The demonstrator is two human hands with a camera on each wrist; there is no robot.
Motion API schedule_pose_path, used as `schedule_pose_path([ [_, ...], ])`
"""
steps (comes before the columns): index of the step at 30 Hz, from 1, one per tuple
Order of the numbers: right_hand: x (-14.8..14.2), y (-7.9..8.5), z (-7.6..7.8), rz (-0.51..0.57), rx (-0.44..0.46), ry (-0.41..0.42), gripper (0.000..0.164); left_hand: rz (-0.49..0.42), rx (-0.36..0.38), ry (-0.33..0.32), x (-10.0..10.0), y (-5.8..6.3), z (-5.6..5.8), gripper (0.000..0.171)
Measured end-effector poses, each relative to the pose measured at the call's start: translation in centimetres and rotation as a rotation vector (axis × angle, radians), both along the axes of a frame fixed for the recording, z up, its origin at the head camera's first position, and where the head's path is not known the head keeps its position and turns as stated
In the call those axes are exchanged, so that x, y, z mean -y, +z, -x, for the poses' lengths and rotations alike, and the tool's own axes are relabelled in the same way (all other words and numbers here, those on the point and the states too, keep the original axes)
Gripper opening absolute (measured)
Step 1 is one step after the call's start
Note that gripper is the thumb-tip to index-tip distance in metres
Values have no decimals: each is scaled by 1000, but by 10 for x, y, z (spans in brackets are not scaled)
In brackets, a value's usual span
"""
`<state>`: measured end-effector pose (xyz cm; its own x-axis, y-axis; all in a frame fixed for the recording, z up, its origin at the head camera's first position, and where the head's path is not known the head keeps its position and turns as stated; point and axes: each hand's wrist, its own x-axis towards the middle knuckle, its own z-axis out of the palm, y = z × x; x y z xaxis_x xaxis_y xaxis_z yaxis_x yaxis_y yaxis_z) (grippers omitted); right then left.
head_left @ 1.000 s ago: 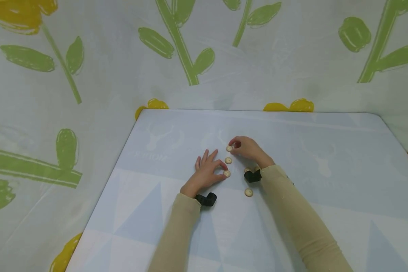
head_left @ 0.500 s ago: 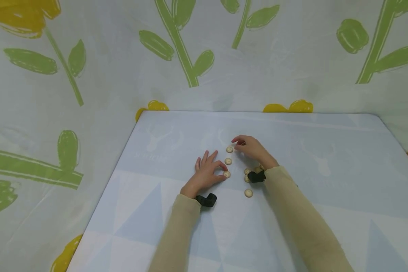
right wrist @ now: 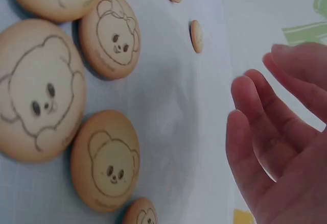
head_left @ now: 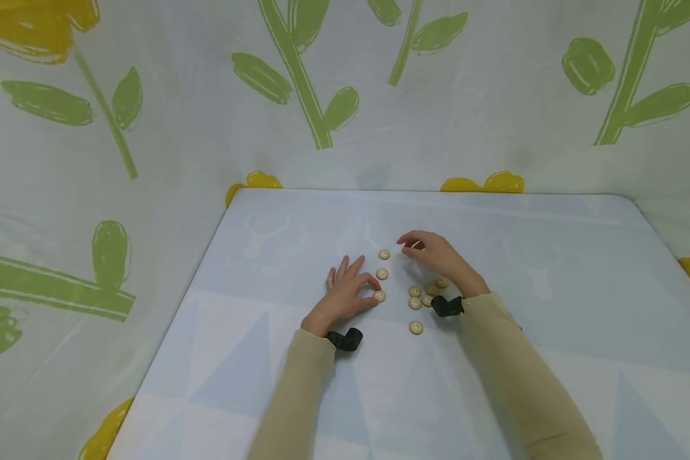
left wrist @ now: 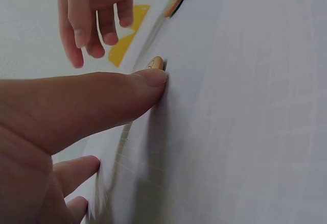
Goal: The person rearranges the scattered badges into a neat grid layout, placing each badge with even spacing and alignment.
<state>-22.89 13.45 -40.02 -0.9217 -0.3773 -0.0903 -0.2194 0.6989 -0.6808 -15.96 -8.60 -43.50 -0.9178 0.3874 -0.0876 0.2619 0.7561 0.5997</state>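
Note:
My left hand (head_left: 342, 297) rests on the table, thumb and forefinger pinching the edge of a round tan disc (head_left: 381, 296); its other fingers are spread. In the left wrist view the thumb partly hides that disc (left wrist: 157, 62). Two more discs lie in a line beyond it, a middle one (head_left: 382, 274) and a far one (head_left: 384, 254). To the right of the far disc my right hand (head_left: 434, 252) hovers over the table, fingers loosely bent and holding nothing. Beneath its wrist lies a loose group of similar discs with drawn bear faces, such as this disc (right wrist: 106, 160).
A single disc (head_left: 416, 328) lies nearest the front, apart from the group. The pale blue and white tabletop (head_left: 552, 275) ends at a flower-patterned cloth wall (head_left: 471, 128) behind and to the left. Black wrist cameras sit on both wrists, the right camera (head_left: 447, 306) overlapping the group.
My right hand has let go of the far disc and drawn away to the right, uncovering more of the group. The left hand keeps its pinch on the near disc.

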Motion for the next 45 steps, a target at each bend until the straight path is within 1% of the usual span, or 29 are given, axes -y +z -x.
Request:
schedule_pose_path([
  [4, -6, 4, -6, 8, 15, 39, 29, 9, -7, 0, -1, -2, 1, 16],
  [7, -11, 6, -12, 12, 25, 48, 30, 19, -3, 0, -2, -3, 1, 16],
  [12, -19, 6, -21, 25, 45, 39, 31, 25, 9, -2, -3, -4, 1, 16],
  [15, -23, 6, -27, 23, 61, 31, 32, 27, 3, -4, -3, -5, 1, 16],
  [24, -28, 4, -43, -1, 59, 27, 32, 24, -1, -13, -5, -6, 0, 16],
  [27, -28, 3, -44, 11, 24, 30, 30, 22, 1, -10, -4, -4, 0, 15],
  [30, -28, 6, -43, 12, -10, 11, 28, 22, -5, -8, -3, -3, 1, 15],
  [34, -29, 8, -42, 7, -16, -10, 27, 19, -10, -7, -3, -2, 4, 15],
  [39, -30, 3, -42, -7, -18, 14, 25, 27, -6, 0, -2, -3, 5, 15],
  [45, -30, -4, -43, -46, -24, 76, 23, 26, 1, 1, -1, -4, 3, 16],
])
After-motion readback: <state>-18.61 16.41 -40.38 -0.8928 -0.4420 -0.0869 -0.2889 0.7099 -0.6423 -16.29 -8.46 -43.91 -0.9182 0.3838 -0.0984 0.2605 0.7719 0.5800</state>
